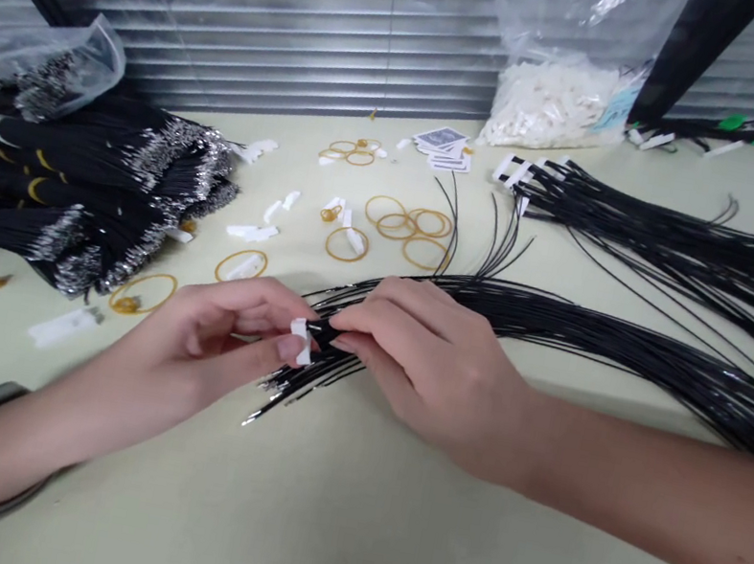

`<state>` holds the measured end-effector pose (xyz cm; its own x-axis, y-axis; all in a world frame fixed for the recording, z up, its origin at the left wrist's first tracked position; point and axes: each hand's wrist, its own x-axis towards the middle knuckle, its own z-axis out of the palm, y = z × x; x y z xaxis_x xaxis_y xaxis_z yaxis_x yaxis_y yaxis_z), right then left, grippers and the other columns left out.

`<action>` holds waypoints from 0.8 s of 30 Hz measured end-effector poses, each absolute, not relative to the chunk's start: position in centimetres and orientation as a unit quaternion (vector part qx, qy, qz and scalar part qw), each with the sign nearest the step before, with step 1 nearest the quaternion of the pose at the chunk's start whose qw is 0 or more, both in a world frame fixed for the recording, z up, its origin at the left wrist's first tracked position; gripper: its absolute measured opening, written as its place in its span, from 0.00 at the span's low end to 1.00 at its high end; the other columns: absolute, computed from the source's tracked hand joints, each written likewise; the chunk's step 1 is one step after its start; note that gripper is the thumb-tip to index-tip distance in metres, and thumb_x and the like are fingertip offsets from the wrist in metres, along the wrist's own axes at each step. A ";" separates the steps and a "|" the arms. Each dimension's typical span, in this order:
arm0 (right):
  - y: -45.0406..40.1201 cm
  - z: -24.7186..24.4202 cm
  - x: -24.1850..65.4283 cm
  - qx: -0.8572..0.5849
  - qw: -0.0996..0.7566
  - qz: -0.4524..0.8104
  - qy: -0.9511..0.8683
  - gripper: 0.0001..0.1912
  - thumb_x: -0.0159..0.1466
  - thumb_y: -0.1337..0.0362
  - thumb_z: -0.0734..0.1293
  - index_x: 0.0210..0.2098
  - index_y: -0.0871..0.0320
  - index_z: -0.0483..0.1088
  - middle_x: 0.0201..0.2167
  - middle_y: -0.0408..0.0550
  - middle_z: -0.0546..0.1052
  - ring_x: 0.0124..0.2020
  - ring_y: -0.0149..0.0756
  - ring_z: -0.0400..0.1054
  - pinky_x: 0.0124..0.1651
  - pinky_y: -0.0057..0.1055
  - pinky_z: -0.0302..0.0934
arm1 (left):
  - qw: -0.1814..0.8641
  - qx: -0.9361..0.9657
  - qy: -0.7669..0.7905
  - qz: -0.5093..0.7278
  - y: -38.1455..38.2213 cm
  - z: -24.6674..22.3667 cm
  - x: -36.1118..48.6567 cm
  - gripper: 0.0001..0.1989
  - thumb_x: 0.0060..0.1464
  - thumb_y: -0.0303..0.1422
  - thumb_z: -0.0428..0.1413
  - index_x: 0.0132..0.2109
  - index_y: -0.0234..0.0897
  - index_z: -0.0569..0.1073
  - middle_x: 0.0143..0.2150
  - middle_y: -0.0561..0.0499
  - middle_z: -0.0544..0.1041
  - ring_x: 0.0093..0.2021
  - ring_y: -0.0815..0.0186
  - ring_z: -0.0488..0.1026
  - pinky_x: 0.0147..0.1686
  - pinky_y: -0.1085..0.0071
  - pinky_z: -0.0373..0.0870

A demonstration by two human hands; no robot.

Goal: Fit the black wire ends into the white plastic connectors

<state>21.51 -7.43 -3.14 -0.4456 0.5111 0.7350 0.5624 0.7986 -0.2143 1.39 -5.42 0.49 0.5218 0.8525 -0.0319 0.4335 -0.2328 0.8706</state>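
Note:
Between the thumb and fingers of my left hand (222, 333) is a small white plastic connector (301, 341), held just above the table. Short black wire ends run from the connector toward my right hand (436, 361), whose thumb and fingertips are pinched around them. Beneath both hands lies a long bundle of loose black wires (579, 332), curving off to the right. Its near ends carry shiny metal terminals (267, 389) below my hands. My right palm and wrist hide part of the bundle.
Several rubber bands (409, 222) and white connector pieces (252, 232) lie scattered behind my hands. Bundled black wires with metal terminals (180, 160) fill the left. At the back stand a bag of white connectors (554, 104) and wires with white connectors (623, 209). Left of centre lies a white strip (63, 327).

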 end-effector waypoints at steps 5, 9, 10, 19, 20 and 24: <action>-7.4 -3.1 21.6 -0.303 0.417 -0.034 -0.856 0.05 0.63 0.76 0.61 0.34 0.66 0.69 0.29 0.47 0.70 0.32 0.28 0.61 0.38 0.25 0.58 | 0.441 0.758 0.429 0.216 -5.4 0.5 1.4 0.03 0.53 0.32 0.56 0.36 0.42 0.74 0.30 0.55 0.74 0.29 0.72 0.69 0.27 0.81 0.66; -7.5 -3.0 21.8 -0.292 0.422 -0.025 -0.858 0.06 0.63 0.77 0.60 0.34 0.66 0.68 0.29 0.47 0.70 0.33 0.27 0.61 0.39 0.25 0.59 | 0.435 0.762 0.432 0.210 -5.4 0.5 1.4 0.04 0.54 0.34 0.56 0.36 0.41 0.74 0.31 0.54 0.74 0.30 0.71 0.68 0.27 0.80 0.66; -7.5 -3.0 21.8 -0.286 0.424 -0.024 -0.859 0.07 0.63 0.77 0.59 0.34 0.66 0.68 0.30 0.47 0.70 0.33 0.27 0.61 0.39 0.25 0.59 | 0.434 0.763 0.431 0.208 -5.4 0.5 1.4 0.04 0.54 0.34 0.56 0.36 0.41 0.74 0.31 0.54 0.74 0.30 0.71 0.68 0.27 0.80 0.66; -7.7 -2.7 21.6 -0.267 0.415 -0.046 -0.868 0.09 0.64 0.77 0.57 0.33 0.67 0.68 0.29 0.49 0.71 0.32 0.28 0.62 0.38 0.27 0.59 | 0.440 0.775 0.401 0.213 -5.2 0.4 1.2 0.04 0.55 0.30 0.54 0.36 0.40 0.74 0.30 0.56 0.73 0.30 0.73 0.68 0.28 0.82 0.66; -7.6 -2.8 21.6 -0.272 0.420 -0.047 -0.865 0.08 0.64 0.77 0.58 0.34 0.67 0.68 0.29 0.49 0.71 0.33 0.29 0.62 0.39 0.27 0.59 | 0.439 0.776 0.401 0.212 -5.3 0.4 1.2 0.04 0.56 0.30 0.54 0.37 0.41 0.75 0.30 0.56 0.74 0.30 0.74 0.69 0.28 0.82 0.66; -7.4 -3.1 21.4 -0.278 0.418 -0.053 -0.863 0.08 0.64 0.76 0.57 0.34 0.66 0.67 0.28 0.48 0.70 0.32 0.29 0.61 0.38 0.28 0.59 | 0.422 0.786 0.406 0.201 -5.5 0.2 1.1 0.06 0.56 0.32 0.54 0.40 0.43 0.75 0.32 0.55 0.75 0.32 0.72 0.70 0.29 0.82 0.66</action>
